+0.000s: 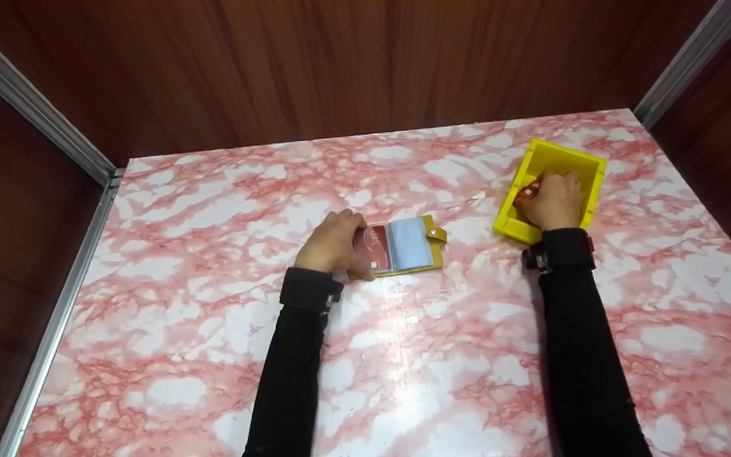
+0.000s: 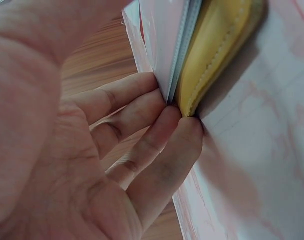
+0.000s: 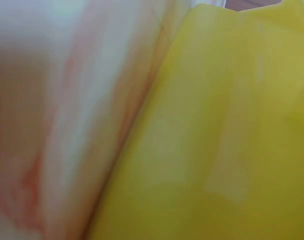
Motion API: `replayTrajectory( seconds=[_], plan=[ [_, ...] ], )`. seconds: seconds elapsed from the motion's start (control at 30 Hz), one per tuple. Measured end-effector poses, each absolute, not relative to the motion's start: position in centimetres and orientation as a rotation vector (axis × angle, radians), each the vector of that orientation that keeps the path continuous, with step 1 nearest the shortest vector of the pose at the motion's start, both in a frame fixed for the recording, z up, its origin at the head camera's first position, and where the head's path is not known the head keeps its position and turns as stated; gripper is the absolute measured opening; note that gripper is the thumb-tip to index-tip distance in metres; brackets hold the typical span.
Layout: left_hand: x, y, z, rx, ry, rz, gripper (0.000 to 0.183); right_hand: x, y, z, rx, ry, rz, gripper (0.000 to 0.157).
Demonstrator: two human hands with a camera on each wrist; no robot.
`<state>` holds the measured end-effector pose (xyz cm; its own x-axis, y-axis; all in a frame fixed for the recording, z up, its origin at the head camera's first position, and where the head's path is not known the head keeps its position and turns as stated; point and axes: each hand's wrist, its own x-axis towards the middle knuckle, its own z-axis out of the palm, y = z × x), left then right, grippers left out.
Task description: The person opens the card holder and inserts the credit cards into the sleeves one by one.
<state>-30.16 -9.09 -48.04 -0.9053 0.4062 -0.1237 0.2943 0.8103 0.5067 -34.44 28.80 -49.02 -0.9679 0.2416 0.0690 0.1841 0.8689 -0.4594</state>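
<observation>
A yellow card holder (image 1: 438, 257) lies spread open on the marbled table, its snap strap pointing right. Behind its clear left sleeve is a red card (image 1: 376, 244); the right sleeve (image 1: 411, 242) looks pale and blank. My left hand (image 1: 330, 244) grips the holder's left end, thumb at the near edge. In the left wrist view, the fingertips (image 2: 189, 131) press against the stitched yellow cover (image 2: 212, 55) and sleeve edges. My right hand (image 1: 554, 198) reaches down inside a yellow bin (image 1: 510, 227), fingers curled, pinching a red card (image 1: 528, 191). The right wrist view shows only the bin's outer wall (image 3: 192, 150) and tabletop.
Dark wood panels (image 1: 315, 70) close off the back and both sides, with metal rails (image 1: 54, 108) at the corners. The bin stands at the far right of the table (image 1: 181, 330). A small white scrap (image 1: 480, 196) lies left of the bin.
</observation>
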Motion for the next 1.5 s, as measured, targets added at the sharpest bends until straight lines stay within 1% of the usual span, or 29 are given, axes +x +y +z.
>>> replayTrajectory(
  seconds=[0.2,0.27,0.43,0.67,0.77,0.93,1.13,1.23,1.37,1.5],
  plan=[
    [-30.1,-9.1,-48.1,0.564,2.782,0.703,0.086,-34.4,28.7,-48.9,-0.335,-2.843,0.725,0.03],
    [-30.1,-9.1,-48.1,0.567,2.783,0.705,0.087,-34.5,28.6,-48.7,-0.356,-2.837,0.707,0.03],
    [-30.1,-9.0,-48.1,0.571,2.784,0.682,0.087,-34.7,28.7,-48.3,-0.446,-2.815,0.702,0.037],
    [-30.2,-8.8,-48.0,0.568,2.782,0.667,0.086,-34.5,29.1,-47.5,-0.513,-2.688,0.856,0.045],
    [-30.2,-8.9,-48.0,0.561,2.78,0.661,0.086,-34.3,29.1,-46.9,-0.495,-2.633,0.909,0.047],
    [-30.3,-9.0,-48.0,0.559,2.777,0.671,0.085,-33.9,29.0,-45.6,-0.453,-2.523,1.032,0.041],
    [-30.3,-9.1,-48.0,0.574,2.774,0.699,0.082,-33.7,29.0,-44.6,-0.491,-2.497,1.157,0.039],
    [-30.3,-9.2,-48.0,0.571,2.769,0.716,0.081,-33.6,28.7,-44.6,-0.503,-2.508,1.167,0.041],
    [-30.2,-9.1,-48.0,0.568,2.773,0.723,0.082,-33.5,27.4,-44.7,-0.473,-2.534,1.19,0.043],
    [-30.2,-9.2,-47.8,0.557,2.748,0.741,0.087,-33.3,25.3,-44.8,-0.357,-2.54,1.224,0.04]
  ],
)
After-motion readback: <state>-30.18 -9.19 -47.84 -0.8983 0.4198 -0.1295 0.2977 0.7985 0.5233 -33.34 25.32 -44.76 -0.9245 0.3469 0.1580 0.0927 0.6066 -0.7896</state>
